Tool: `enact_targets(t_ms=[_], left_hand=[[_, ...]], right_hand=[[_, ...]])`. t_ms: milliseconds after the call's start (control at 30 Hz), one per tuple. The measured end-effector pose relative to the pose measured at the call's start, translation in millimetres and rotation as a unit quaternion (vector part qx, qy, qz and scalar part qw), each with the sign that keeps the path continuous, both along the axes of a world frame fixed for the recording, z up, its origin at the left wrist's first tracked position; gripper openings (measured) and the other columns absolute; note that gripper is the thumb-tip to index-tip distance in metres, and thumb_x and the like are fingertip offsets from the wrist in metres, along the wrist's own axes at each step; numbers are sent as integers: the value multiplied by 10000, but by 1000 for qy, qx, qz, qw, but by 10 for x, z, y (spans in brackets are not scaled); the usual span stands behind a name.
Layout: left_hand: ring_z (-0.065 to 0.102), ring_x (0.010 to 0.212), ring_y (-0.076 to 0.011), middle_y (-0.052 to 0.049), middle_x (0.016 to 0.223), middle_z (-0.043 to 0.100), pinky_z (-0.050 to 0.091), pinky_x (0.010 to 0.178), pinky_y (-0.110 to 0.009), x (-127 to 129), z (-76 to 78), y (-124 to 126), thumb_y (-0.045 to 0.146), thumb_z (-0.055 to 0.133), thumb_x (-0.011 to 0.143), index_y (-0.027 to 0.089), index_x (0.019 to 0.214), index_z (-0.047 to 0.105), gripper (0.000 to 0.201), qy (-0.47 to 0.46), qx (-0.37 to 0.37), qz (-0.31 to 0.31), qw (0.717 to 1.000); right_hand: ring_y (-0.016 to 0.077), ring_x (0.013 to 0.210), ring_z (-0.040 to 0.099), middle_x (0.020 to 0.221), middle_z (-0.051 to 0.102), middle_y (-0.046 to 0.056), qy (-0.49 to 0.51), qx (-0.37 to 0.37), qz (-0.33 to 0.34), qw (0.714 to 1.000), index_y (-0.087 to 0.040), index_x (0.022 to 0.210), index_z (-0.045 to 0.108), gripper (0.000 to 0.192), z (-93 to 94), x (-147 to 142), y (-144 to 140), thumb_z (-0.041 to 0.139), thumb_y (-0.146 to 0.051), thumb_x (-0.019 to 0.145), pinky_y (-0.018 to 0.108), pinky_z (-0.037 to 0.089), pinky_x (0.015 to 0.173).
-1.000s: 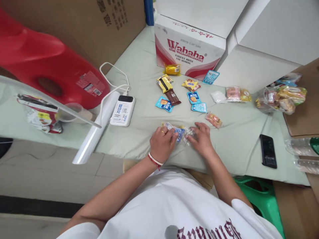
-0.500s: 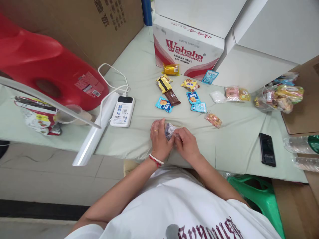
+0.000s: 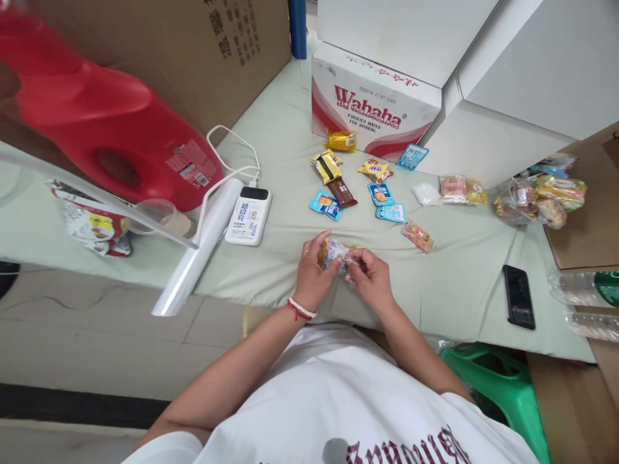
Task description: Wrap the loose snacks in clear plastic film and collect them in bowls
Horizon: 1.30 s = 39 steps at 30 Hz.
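Just below frame centre, both hands pinch a crinkly clear packet [image 3: 334, 255] with blue and yellow inside: the left hand [image 3: 312, 274] grips its left end, the right hand [image 3: 370, 278] its right. It lies roughly left-to-right above smooth pale green cloth [image 3: 464, 270].

My left hand [image 3: 313, 274] and right hand [image 3: 370, 278] meet in front of my chest, fingers curled inward, each grip pinched closed, forearms angled together.
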<state>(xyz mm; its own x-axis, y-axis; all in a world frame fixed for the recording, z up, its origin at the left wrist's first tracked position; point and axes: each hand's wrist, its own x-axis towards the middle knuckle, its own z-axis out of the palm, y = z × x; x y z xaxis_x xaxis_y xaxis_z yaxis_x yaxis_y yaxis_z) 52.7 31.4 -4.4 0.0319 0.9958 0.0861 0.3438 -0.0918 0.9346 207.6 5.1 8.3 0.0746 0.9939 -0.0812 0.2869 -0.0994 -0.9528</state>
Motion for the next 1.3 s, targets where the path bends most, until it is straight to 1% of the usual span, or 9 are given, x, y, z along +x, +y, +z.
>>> enact_targets(t_ms=[167,300,500,633,767,833,933,1100,1300], left_hand=[[545,1290,-262,-131,1309,565,482,1122,-474,225,85,-156,194,568,960,271,1406,534,454,110,200,16,973],[522,1366,-280,-121,1307,593,364,1229,-586,458,66,-255,113,521,936,294,1492,456,588,80,347,-52,933],[460,1489,-321,-186,1555,491,424,1222,-565,560,49,-240,137,533,883,207,1650,220,831,-28,229,-246,942],[427,1512,-312,-168,1612,423,552,1119,-500,307,82,-171,175,544,931,266,1648,249,781,-21,173,-262,949],[653,1231,-267,-128,1413,591,632,972,-439,-232,-23,-146,261,551,971,259,1490,478,524,109,129,-167,971],[710,1079,-251,-110,1306,650,636,926,-435,-530,-127,-166,315,535,982,244,1379,553,403,178,128,-136,966],[719,1059,-280,-95,1230,695,621,924,-467,-859,-288,-228,365,510,983,248,1238,612,298,243,160,-115,950],[723,1060,-282,-40,1265,698,613,959,-504,-952,-433,-318,292,542,947,343,1185,655,268,255,219,-120,934],[722,1040,-291,-150,1203,698,617,914,-460,-852,-408,-319,96,592,907,201,1172,638,289,279,311,-124,900]], right_hand=[[195,825,706,952,750,43,53,0,-52,997,-219,1106,685,309,104,-33,-116,587,-473,961,326,589,791],[240,1113,681,1167,750,67,142,12,-56,988,-227,1163,685,410,217,-33,-211,564,-573,980,360,538,1011],[245,1075,695,1111,766,42,331,-40,-171,927,-237,1106,697,427,-37,127,-226,766,-571,847,377,552,993],[223,1069,706,1107,771,40,328,12,-266,906,-229,1050,720,381,-84,812,-218,852,-472,787,381,568,996],[172,1021,719,1084,757,45,285,110,-463,832,-211,1010,674,207,91,2086,51,793,-291,861,405,607,978],[144,950,725,1028,747,30,264,85,-547,790,-207,1018,644,132,170,2700,305,700,-171,903,385,628,932],[120,830,703,976,719,18,240,43,-597,764,-195,1092,614,247,207,3321,752,554,-31,918,381,642,864],[85,798,675,977,695,-6,176,1,-630,756,-209,1230,579,370,103,3655,1439,460,-7,943,288,631,808],[146,758,692,887,697,43,78,-50,-600,795,-182,1073,614,146,32,3719,1688,542,-300,1027,298,626,692]])
